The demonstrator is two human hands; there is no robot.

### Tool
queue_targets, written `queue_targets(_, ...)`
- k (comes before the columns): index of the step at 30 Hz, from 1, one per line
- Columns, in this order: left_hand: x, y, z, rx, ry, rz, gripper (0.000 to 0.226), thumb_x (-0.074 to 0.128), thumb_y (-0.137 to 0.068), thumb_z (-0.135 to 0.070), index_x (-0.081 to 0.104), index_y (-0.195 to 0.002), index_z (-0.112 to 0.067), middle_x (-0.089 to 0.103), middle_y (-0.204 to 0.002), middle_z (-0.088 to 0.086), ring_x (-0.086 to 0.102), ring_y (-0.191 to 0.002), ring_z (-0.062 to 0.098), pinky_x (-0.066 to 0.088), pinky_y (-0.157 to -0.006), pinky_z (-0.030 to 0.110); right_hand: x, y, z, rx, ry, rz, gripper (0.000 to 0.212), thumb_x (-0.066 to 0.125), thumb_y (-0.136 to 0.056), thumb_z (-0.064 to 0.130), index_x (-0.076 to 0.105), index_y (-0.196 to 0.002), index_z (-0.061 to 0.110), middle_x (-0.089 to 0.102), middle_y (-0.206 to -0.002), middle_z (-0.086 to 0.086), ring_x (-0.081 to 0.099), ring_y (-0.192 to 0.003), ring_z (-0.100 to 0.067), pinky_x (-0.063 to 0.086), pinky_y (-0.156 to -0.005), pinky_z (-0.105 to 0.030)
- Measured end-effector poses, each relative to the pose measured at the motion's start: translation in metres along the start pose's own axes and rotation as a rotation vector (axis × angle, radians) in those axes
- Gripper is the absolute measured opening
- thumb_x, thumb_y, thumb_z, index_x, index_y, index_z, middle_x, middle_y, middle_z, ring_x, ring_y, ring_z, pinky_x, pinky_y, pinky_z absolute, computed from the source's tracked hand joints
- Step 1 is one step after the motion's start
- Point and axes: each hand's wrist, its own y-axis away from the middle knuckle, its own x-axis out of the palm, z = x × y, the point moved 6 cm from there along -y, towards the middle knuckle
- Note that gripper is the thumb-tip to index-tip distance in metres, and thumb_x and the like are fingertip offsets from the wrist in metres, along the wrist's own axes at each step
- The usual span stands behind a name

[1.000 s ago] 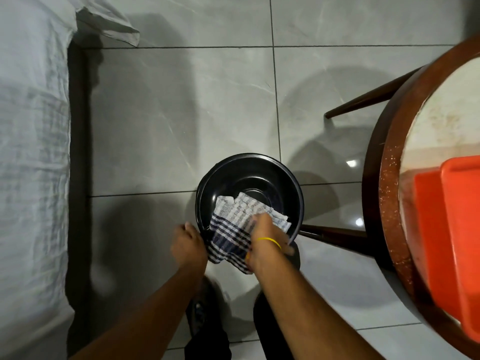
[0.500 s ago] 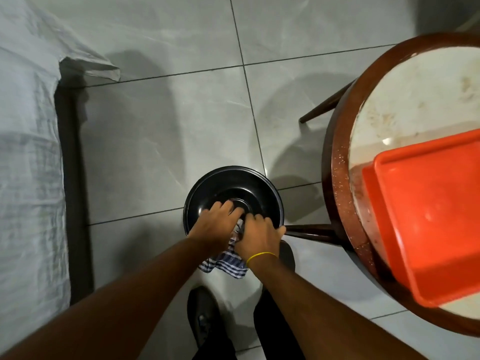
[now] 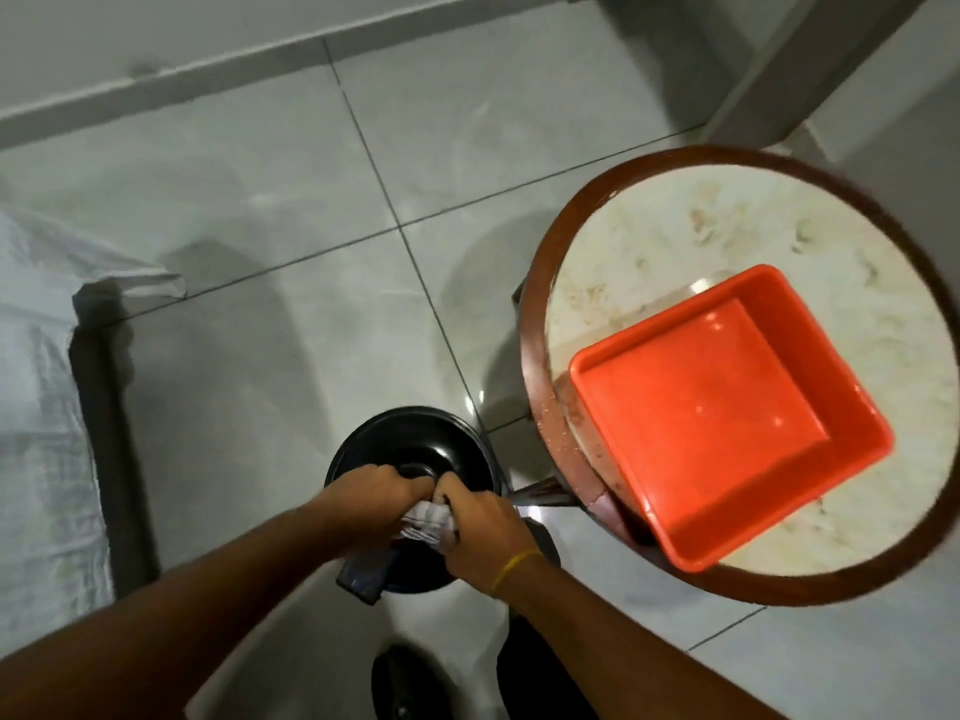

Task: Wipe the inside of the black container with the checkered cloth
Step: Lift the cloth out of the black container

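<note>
The round black container [image 3: 410,433] sits low in front of me, above the tiled floor. Both hands reach into its near half. My left hand [image 3: 376,493] and my right hand [image 3: 480,527] are side by side, each closed on the bunched checkered cloth [image 3: 428,519], which shows white and dark stripes between them. A dark corner of the cloth [image 3: 363,576] hangs over the container's near rim. The container's far wall and centre stay visible; its near wall is hidden by my hands.
A round wooden-rimmed table [image 3: 535,324] with a pale top stands at the right, carrying an orange rectangular tub [image 3: 727,407]. A white woven sack [image 3: 41,407] lies along the left. My shoe [image 3: 405,683] is on the floor below. A wall base [image 3: 208,70] runs across the top.
My left hand moved from the container's rim onto the cloth. The spread cloth is now bunched between both hands. My view swung right and up, bringing in more of the table.
</note>
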Motion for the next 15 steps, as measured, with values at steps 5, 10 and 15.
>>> queue_targets(5, -0.166, 0.019, -0.088, 0.290, -0.034, -0.125, 0.030, 0.068, -0.086, -0.020, 0.067, -0.115, -0.026, 0.078, -0.105, 0.004, 0.072, -0.094, 0.028, 0.054, -0.080, 0.033, -0.129, 0.099, 0.013, 0.040, -0.119, -0.312, 0.045, 0.058, -0.091, 0.015, 0.067, -0.134, 0.023, 0.079, -0.119, -0.008, 0.072, -0.112, -0.034, 0.052, -0.091, -0.034)
queue_targets(10, -0.284, 0.004, -0.191, 0.476, -0.240, -0.278, 0.023, 0.063, -0.090, -0.020, 0.064, -0.113, -0.023, 0.076, -0.098, 0.007, 0.072, -0.092, 0.031, 0.053, -0.073, 0.039, -0.258, 0.188, -0.003, 0.128, -0.074, -0.638, 0.033, 0.059, -0.081, 0.014, 0.073, -0.108, 0.024, 0.079, -0.102, -0.001, 0.074, -0.098, -0.034, 0.057, -0.080, -0.045)
queue_targets(15, -0.313, -0.021, -0.241, 0.595, -0.261, -0.484, 0.040, 0.071, -0.088, -0.008, 0.071, -0.126, -0.018, 0.078, -0.109, 0.004, 0.074, -0.096, 0.030, 0.058, -0.076, 0.042, -0.297, 0.217, -0.033, 0.165, 0.080, -0.846, 0.038, 0.065, -0.074, 0.013, 0.076, -0.109, 0.022, 0.079, -0.101, -0.001, 0.075, -0.093, -0.033, 0.061, -0.075, -0.045)
